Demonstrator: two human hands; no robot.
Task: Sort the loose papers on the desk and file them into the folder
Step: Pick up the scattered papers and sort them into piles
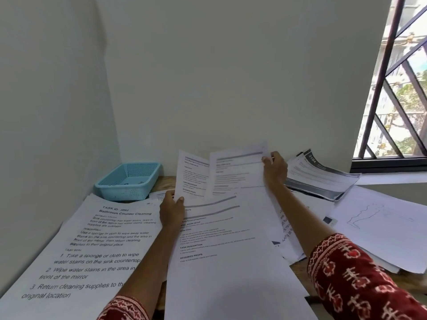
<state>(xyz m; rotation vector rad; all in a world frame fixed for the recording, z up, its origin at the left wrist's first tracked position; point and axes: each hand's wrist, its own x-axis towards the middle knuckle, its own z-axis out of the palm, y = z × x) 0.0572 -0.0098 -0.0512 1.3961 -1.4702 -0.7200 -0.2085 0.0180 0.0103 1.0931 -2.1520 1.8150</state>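
Note:
My left hand (pixel 171 211) pinches the bottom corner of a printed sheet (pixel 193 175) and holds it upright above the desk. At the top corner of a second printed sheet (pixel 238 172), raised beside the first, my right hand (pixel 275 168) grips the paper. Under both hands lies a large printed page (pixel 221 262) in the middle of the desk. A big sheet headed "Bathroom Counter Cleaning" (pixel 92 250) lies at the left. No folder is in view.
A light blue plastic basket (pixel 128 181) stands in the back left corner against the wall. A curled stack of papers (pixel 321 179) lies at the back right below the barred window (pixel 397 88). More loose sheets (pixel 381 225) cover the right side of the desk.

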